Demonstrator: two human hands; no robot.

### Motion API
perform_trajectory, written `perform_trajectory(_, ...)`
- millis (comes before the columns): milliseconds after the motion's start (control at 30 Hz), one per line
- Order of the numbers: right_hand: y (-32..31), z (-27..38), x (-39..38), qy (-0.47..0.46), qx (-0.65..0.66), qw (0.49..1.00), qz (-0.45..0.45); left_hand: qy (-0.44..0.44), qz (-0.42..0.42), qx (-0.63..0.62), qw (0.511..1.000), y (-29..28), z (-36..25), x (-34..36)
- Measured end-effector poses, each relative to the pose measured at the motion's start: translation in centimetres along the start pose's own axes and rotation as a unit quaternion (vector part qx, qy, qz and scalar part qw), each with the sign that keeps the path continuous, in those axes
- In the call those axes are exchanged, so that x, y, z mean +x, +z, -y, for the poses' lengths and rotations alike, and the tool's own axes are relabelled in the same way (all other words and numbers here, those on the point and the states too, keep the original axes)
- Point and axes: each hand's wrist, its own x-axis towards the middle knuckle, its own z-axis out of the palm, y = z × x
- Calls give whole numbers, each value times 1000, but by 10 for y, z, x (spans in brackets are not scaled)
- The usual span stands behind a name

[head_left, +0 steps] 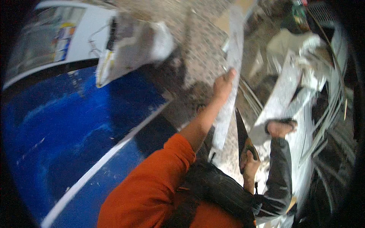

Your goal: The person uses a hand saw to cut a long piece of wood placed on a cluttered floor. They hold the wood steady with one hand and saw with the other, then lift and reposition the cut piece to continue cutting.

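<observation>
My left hand (224, 85) grips the edge of a long, narrow pale strip (232, 45), which runs from the top of the view down past my forearm. My right hand (251, 161), low at the centre right, is closed on the dark handle of a hand saw (240, 127). The saw's tapering dark blade points up beside the strip's lower part; I cannot tell whether it touches it. My foot (280, 127) in a dark sandal rests just right of the saw, on or by pale boards (283, 89).
A large blue scuffed panel (68, 125) fills the left. Behind it are a white glazed cabinet or frame (80, 38) and a crumpled pale bag (133, 49). Thin strips (319, 129), scrap pieces and a green bottle (298, 13) lie along the right, over speckled floor (205, 45).
</observation>
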Motion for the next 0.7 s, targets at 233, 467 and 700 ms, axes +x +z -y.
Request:
perform_trajectory(233,-15,42,-13,-83,15,996,19,69,-123,-218,966,-142,-51,-68)
perform_trajectory(467,-51,46,-1,-213,-28,974,77,-77,37,-304,949,-157,94,-161)
perform_trajectory(700,-14,72,16,-648,-395,650,-42,42,34,-124,991,-142,215,-146)
